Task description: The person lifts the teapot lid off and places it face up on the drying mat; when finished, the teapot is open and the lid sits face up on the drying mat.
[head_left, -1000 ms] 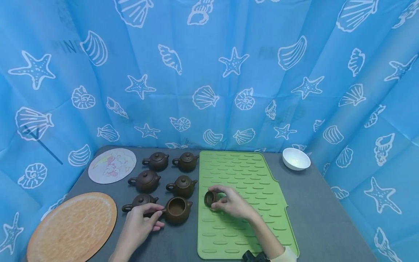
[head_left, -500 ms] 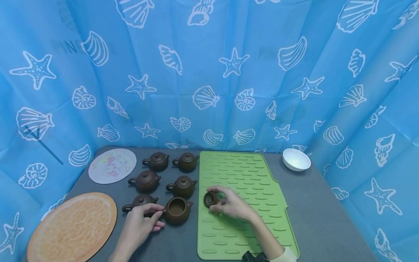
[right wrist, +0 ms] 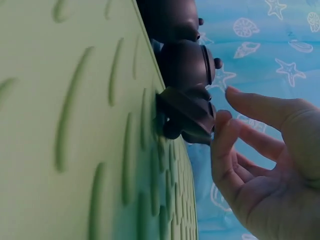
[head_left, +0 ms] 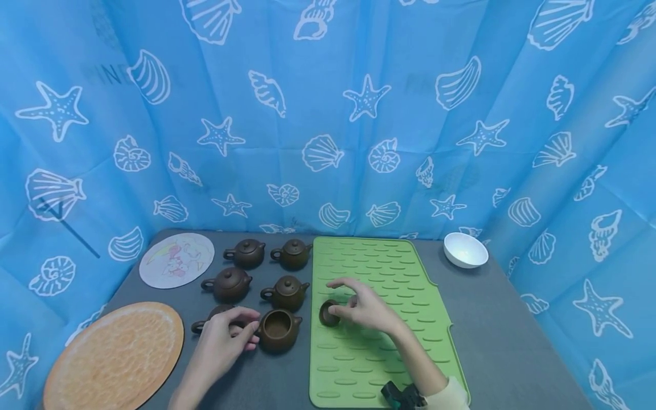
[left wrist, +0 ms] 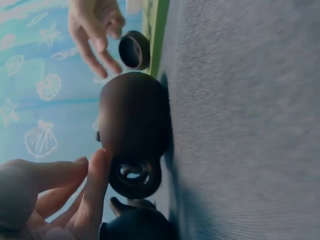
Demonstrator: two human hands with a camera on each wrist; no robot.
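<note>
Fingers of the right hand (head_left: 368, 310) are well parted just above a brown lid (head_left: 326, 315), laid hollow side up near the left edge of the green mat (head_left: 369, 364); those of the left hand (head_left: 222, 341) are slightly parted beside the handle (left wrist: 131, 191) of an open-topped teapot (head_left: 277, 343). Leftward room is narrowed by other teapots (head_left: 230, 286), while a broad strip of worktop (head_left: 502, 330) is exposed toward its right edge, a white bowl (head_left: 465, 251) set near the far corner.

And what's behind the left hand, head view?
A brown teapot: its handle and part of its top show past the left hand; the hand covers most of the rest.
</note>
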